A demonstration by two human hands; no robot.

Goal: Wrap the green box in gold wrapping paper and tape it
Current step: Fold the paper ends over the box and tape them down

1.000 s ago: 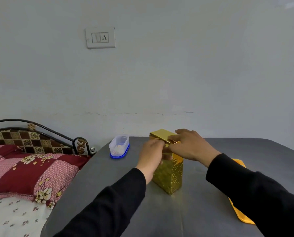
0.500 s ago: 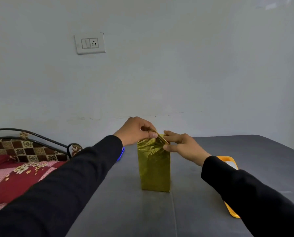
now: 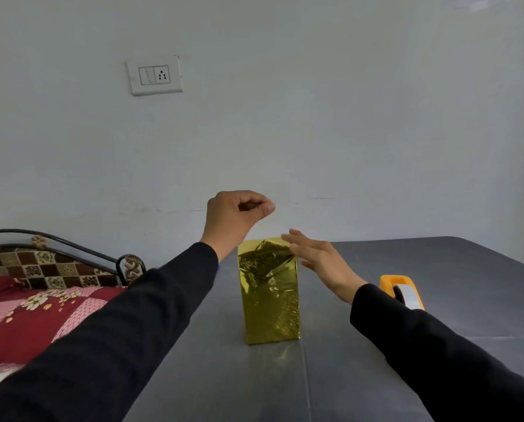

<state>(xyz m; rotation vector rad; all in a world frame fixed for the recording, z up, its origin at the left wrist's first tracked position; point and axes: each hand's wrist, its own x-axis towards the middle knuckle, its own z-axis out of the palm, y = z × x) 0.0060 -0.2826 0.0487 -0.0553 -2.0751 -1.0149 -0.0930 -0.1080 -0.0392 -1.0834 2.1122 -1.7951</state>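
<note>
The box, fully covered in gold wrapping paper, stands upright on the grey table; none of its green shows. Its top fold looks crumpled and dark. My left hand hovers above the box's top left corner with fingers curled and thumb pressed to forefinger; nothing is visible between them. My right hand is at the top right corner, its straight fingers spread, the fingertips touching the paper's upper edge. An orange tape dispenser lies on the table to the right, behind my right forearm.
A bed with a red and pink patterned blanket and a black metal headboard borders the table's left side. A white wall with a switch plate stands just behind the table.
My left hand has let go of the box's top and risen above it. My right hand has released the top flap and spread its fingers. The flap now lies down.
</note>
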